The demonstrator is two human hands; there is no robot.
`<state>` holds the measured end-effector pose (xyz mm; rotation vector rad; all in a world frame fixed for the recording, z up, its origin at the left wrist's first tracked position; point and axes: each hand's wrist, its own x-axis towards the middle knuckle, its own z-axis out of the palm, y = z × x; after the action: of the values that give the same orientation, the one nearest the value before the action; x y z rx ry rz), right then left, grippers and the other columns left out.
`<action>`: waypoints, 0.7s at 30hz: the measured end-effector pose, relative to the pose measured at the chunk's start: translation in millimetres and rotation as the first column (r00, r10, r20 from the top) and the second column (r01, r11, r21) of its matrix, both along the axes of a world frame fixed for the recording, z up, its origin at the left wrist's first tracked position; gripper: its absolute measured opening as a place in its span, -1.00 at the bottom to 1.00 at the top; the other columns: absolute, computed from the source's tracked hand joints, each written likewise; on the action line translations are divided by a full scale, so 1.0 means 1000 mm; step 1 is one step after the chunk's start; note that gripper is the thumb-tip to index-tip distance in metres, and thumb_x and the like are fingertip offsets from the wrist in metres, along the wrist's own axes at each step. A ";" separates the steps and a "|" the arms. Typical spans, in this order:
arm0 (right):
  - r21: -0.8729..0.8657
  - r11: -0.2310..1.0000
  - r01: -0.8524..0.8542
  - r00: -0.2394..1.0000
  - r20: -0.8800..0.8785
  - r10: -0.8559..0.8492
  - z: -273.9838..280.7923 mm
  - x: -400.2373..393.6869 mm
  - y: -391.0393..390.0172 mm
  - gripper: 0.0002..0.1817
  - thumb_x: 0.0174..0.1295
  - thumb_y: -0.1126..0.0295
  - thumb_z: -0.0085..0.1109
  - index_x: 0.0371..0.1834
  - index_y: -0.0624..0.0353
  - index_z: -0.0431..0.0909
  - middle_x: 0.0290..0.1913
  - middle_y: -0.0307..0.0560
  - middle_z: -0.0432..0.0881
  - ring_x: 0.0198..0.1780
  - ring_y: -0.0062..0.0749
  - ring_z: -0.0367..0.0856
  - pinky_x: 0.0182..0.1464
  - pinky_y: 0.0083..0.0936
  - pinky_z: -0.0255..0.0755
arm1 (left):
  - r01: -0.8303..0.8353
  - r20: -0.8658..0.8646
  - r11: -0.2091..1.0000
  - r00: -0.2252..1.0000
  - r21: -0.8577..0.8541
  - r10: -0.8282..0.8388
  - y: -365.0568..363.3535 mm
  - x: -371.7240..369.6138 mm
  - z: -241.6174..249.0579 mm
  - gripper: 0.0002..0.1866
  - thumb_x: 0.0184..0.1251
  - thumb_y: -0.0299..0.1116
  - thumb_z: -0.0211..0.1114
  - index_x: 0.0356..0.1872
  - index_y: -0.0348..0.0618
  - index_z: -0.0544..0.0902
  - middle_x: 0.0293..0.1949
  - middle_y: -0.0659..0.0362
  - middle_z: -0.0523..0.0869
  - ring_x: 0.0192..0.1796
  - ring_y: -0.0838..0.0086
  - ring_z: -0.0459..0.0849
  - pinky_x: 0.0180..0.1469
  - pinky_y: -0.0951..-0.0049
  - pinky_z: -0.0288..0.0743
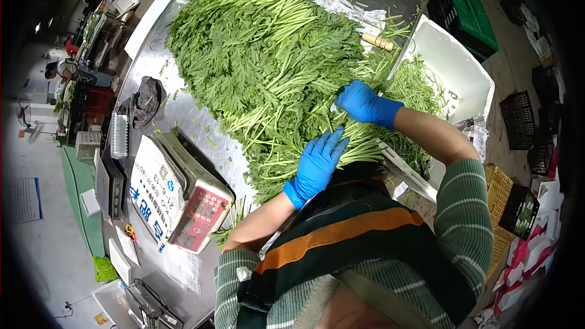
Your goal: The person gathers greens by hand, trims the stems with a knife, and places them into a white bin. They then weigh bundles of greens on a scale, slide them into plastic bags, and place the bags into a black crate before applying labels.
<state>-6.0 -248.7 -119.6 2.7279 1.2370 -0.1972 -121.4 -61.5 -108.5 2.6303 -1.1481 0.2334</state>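
Note:
A big heap of leafy greens, with feathery leaves and pale stems, covers the middle of the metal table. My left hand, in a blue glove, lies on the stems at the near edge with its fingers stretched out. Further right, my right hand, also gloved in blue, is curled closed against the greens. Whatever is inside its fingers is hidden. Beyond it, a wooden handle rests among loose stems; the rest of that tool is covered.
At the right stands a white foam box holding cut stems. A weighing scale and a crumpled dark cloth sit on the left. A green crate is on the floor. Another person is far off left.

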 end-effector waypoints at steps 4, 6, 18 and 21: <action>0.085 0.972 0.219 0.962 -0.184 -0.201 0.014 0.013 -0.007 -0.88 -0.16 0.39 0.07 -0.55 0.16 0.55 -0.53 -0.01 0.51 -0.44 -0.10 0.50 -0.41 -0.30 0.36 | -0.067 -0.029 0.989 0.997 0.135 0.072 -0.002 0.002 0.003 -0.41 0.05 -0.46 0.02 0.22 0.06 0.27 0.26 -0.02 0.21 0.19 0.09 0.32 0.18 0.27 0.23; 0.558 0.824 0.094 0.961 0.166 -0.222 0.004 0.028 -0.031 -0.82 -0.12 0.36 0.07 -0.45 0.20 0.54 -0.44 0.09 0.50 -0.34 -0.09 0.49 -0.31 -0.24 0.36 | -0.083 -0.028 0.983 0.996 0.163 0.089 -0.003 0.002 0.002 -0.40 0.05 -0.47 0.02 0.23 0.05 0.25 0.24 -0.05 0.24 0.15 0.09 0.36 0.15 0.27 0.25; 0.465 -0.234 0.854 0.518 -0.803 0.294 0.072 0.035 -0.087 -0.66 0.24 0.20 -0.02 -0.13 0.28 0.50 -0.45 -0.29 0.49 -0.51 -0.67 0.35 -0.48 -0.69 0.27 | -0.089 -0.128 0.932 0.982 0.350 0.141 -0.008 0.026 -0.012 -0.08 -0.28 -0.16 0.39 0.22 -0.21 0.20 -0.48 0.16 0.48 -0.46 0.35 0.51 -0.36 0.35 0.38; 0.402 -0.311 0.861 0.476 -0.852 0.217 0.076 0.016 -0.080 -0.63 0.23 0.10 -0.01 -0.22 0.22 0.53 -0.52 -0.36 0.43 -0.55 -0.71 0.31 -0.52 -0.72 0.24 | -0.063 -0.133 0.965 0.986 0.256 0.100 -0.006 0.030 -0.011 -0.26 -0.25 -0.29 0.31 0.13 -0.21 0.31 -0.55 0.18 0.49 -0.53 0.35 0.51 -0.45 0.35 0.35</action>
<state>10.3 -328.5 -43.7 4.9251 -0.5017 -0.7622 -91.3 -67.6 -119.4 2.8617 -1.0846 -0.0947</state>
